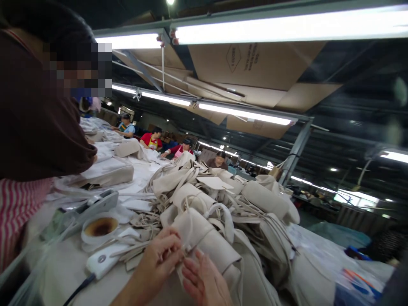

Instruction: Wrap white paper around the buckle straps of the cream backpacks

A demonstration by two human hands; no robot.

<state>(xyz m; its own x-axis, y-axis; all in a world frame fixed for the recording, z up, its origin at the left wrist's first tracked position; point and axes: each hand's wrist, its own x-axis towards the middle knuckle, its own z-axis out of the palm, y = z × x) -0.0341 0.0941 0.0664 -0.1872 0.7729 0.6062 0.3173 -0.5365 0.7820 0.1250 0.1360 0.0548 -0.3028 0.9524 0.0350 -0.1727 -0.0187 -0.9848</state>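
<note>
My left hand (162,254) is closed in a pinch, its fingertips at the lower end of a thin beige strap (191,227). A small shiny bit shows at those fingertips, too small to name. Beside it, my right hand (205,278) has its fingers stretched out and slightly bent, close to the strap end. Just behind both hands lies a beige bag (204,240) with a rounded flap, at the front of a heap of similar bags (264,199). Thin beige straps (145,225) lie in a tangle left of the heap.
Left of my hands are a white device with a dark cable (102,259) and a round tub with brown residue (101,226). A co-worker in a brown top (41,114) leans in at the left. Plastic-wrapped items (360,280) lie at the right.
</note>
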